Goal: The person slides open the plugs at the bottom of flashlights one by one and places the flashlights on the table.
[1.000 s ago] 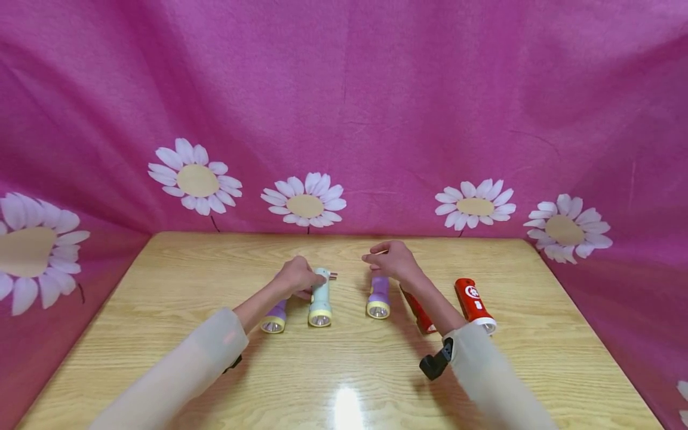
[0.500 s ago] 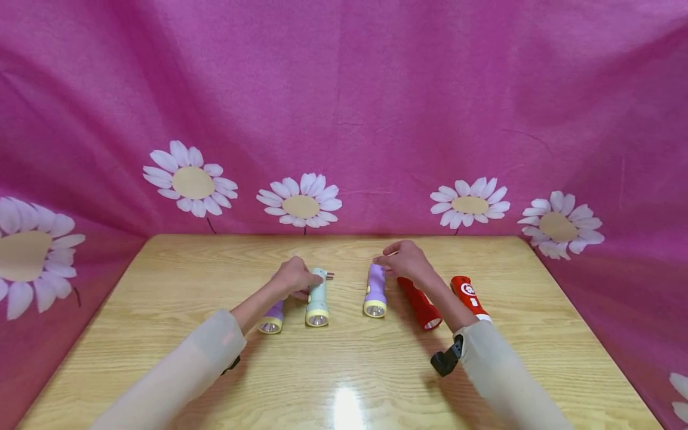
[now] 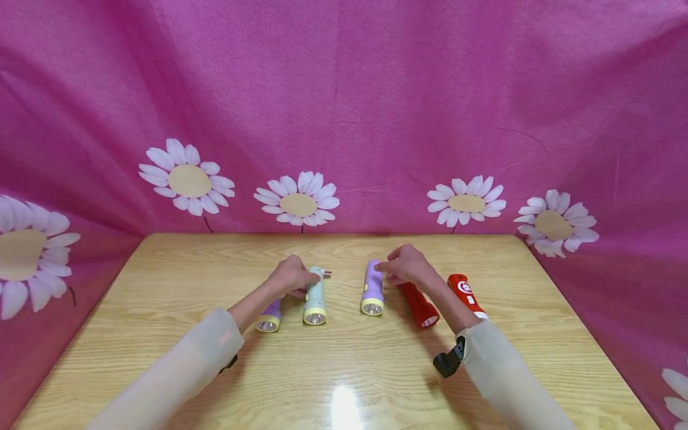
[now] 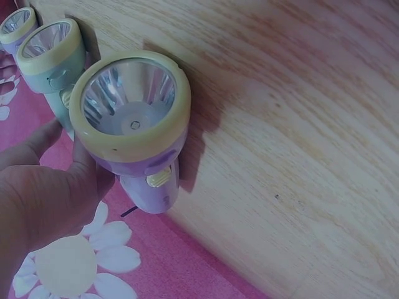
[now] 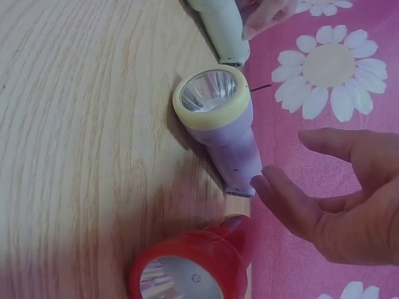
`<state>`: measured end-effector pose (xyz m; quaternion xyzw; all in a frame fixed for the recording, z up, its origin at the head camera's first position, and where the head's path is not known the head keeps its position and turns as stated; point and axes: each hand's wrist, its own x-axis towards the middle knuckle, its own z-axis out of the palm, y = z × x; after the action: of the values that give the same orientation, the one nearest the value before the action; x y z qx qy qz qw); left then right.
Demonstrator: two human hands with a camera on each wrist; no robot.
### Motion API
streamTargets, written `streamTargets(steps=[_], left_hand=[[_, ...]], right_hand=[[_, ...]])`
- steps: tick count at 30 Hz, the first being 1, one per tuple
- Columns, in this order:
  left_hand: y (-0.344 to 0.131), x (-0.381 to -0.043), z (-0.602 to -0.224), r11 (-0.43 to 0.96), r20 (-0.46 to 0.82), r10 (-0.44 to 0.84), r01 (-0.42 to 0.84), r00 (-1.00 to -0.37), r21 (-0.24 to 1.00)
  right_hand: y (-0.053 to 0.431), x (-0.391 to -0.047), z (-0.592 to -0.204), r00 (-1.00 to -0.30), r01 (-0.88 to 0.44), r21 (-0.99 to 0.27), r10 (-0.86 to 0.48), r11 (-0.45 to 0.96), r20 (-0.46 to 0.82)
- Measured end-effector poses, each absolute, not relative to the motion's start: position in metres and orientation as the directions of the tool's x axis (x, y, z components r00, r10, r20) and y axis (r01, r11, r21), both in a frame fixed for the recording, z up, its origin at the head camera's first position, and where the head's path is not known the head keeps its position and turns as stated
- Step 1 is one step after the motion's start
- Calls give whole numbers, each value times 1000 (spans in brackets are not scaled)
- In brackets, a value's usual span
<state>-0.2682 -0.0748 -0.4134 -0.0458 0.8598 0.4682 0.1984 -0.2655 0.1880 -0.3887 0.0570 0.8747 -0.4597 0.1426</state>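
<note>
Hanging at 12 o'clock, wrapping 9 & 3 too: 1 magenta cloth (image 3: 387, 89) w/ 6 white daisies (image 3: 298, 205) in head view: 4 from 10 to 2, 1 at 9, 1 cut off past 3. Next, 1 woodgrain table (image 3: 301, 376); clock read from its middle. 2 pale sleeves (image 3: 177, 370), from 8 & 4.

2 bare hands. L hand (image 3: 292, 276) at 10-11, digits spread b/w the 9-o'clock purple flashlight (image 3: 270, 313) & mint flashlight (image 3: 316, 295); thumb on mint, some fingertips hidden. R hand (image 3: 409, 266) at 1-2, wide, fingers fairly straight, tips at tail of the 1-o'clock purple flashlight (image 3: 373, 283); can't tell if touching.

5 flashlights total: 2 purple, 1 mint (10-11), 2 red. Plain red flashlight (image 3: 421, 304) at 3, nr R forearm; red-and-white flashlight (image 3: 465, 291) farther out, also 3, partly hidden. Purple/mint lenses face 6, red ones approx 5. 1 blk wrist cam (image 3: 449, 359) on R wrist. Smallest: 2 plug prongs (image 3: 328, 274) at mint's tail, pointing 3.
</note>
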Motion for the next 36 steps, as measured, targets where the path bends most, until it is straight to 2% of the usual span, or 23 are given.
streamTargets(steps=[9, 19, 36], left_hand=[[-75, -268, -414, 556, -387, 111, -265, -915, 787], [-76, -266, -412, 566, -363, 123, -235, -924, 790], [-75, -269, -413, 573, -383, 101, -261, -918, 777]], right_hand=[[187, -262, -397, -936, 248, -769, -60, 589, -347], [181, -261, -405, -935, 215, -760, -96, 613, -342], [175, -258, -415, -944, 181, -743, -99, 645, -315]])
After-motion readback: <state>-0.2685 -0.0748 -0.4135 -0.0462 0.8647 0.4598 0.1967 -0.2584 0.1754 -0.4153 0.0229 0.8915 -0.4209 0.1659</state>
